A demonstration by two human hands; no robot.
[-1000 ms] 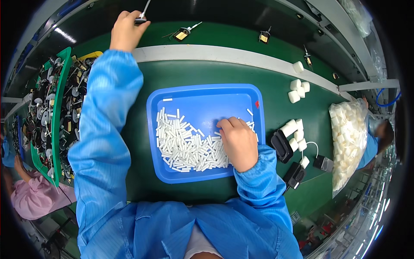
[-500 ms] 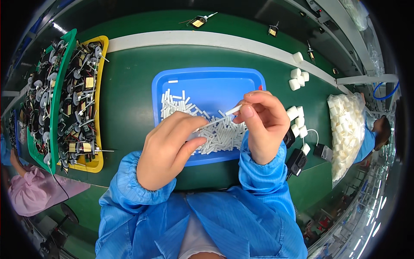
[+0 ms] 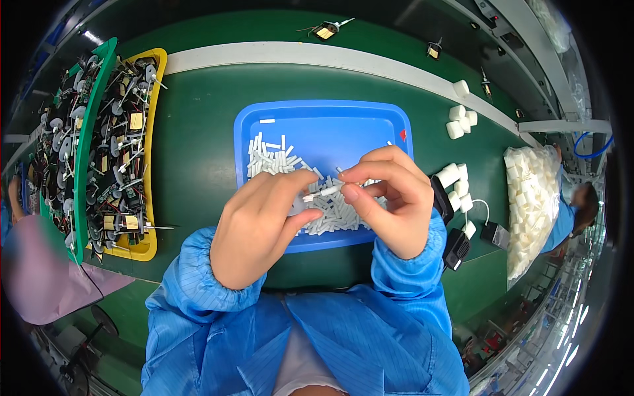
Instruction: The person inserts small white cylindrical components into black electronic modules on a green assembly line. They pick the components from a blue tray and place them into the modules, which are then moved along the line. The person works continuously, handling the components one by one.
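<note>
My left hand [image 3: 254, 221] is closed around a small part whose grey round piece [image 3: 296, 207] shows between thumb and fingers; the rest of it is hidden in the palm. From it a thin light shaft points toward my right hand [image 3: 396, 201]. The thumb and fingers of that hand pinch a short white tube [image 3: 325, 192] lying along the shaft, close to my left fingertips. Both hands are above a blue tray [image 3: 323, 105], which holds a heap of similar loose white tubes [image 3: 340, 216].
At left, a yellow tray [image 3: 156, 86] and a green tray [image 3: 99, 99] are piled with wired motor-like parts. White cylinders [image 3: 456, 130], a black device [image 3: 456, 247] and a clear bag of white cylinders [image 3: 528, 204] are at right. Similar parts [image 3: 327, 30] lie beyond the white rail [image 3: 277, 54].
My right hand has moved left and closer to my left hand. The white tube has slid along the shaft from near its far end toward my left fingers.
</note>
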